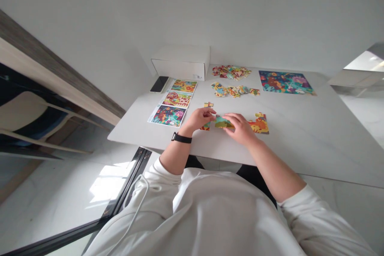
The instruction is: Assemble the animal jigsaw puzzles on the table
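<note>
Low over the white table, a joined section of jigsaw puzzle with green hills and blue sky lies between my hands. My right hand grips its right side, thumb at the near edge and fingers at the far edge. My left hand, with a black wristband, has fingers and thumb drawn together at the section's upper left corner. Partly under the left hand is a strip of puzzle pieces. Beyond the right hand lies another joined puzzle section in yellow and orange, its left part covered by that hand.
Loose yellowish puzzle pieces lie farther back, with a reddish pile of pieces behind. An assembled dark-blue puzzle is at back right. To the left are a picture sheet, a phone and a white box by the wall.
</note>
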